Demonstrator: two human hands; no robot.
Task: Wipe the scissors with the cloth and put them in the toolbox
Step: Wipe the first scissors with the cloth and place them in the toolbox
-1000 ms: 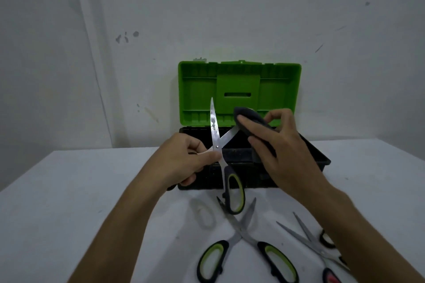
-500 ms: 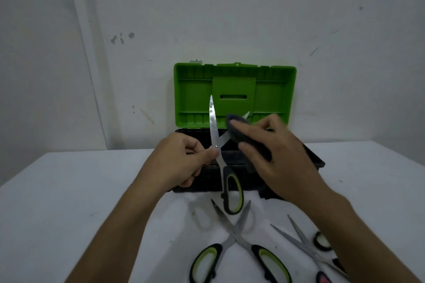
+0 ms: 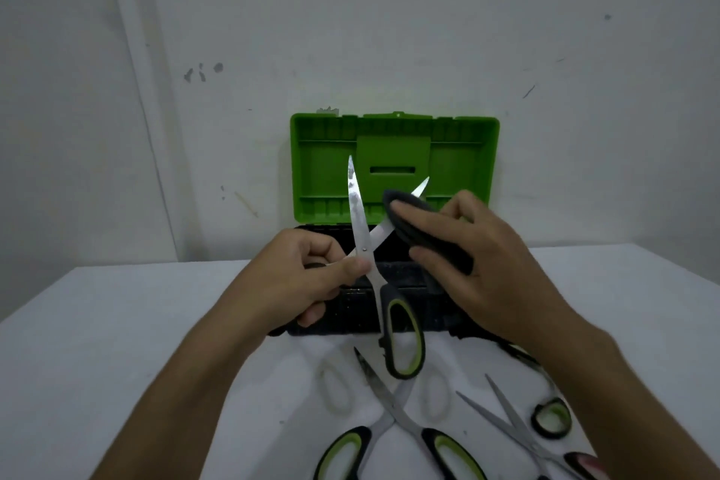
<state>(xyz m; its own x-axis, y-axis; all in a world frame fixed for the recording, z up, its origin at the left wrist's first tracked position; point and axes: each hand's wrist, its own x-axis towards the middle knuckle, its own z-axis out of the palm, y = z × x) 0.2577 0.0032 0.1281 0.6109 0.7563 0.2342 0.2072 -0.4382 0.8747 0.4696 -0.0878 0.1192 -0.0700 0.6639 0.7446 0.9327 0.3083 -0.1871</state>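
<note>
Over the open toolbox, left hand grips spread scissors while right hand, pinching cloth, has slid down the right blade, tip now bare, wiping ongoing.

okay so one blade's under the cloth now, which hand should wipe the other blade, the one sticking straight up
Right. The right hand already holds the cloth on the angled blade, beside the upright one. The left hand grips the open scissors at the pivot and must steady them.
</note>
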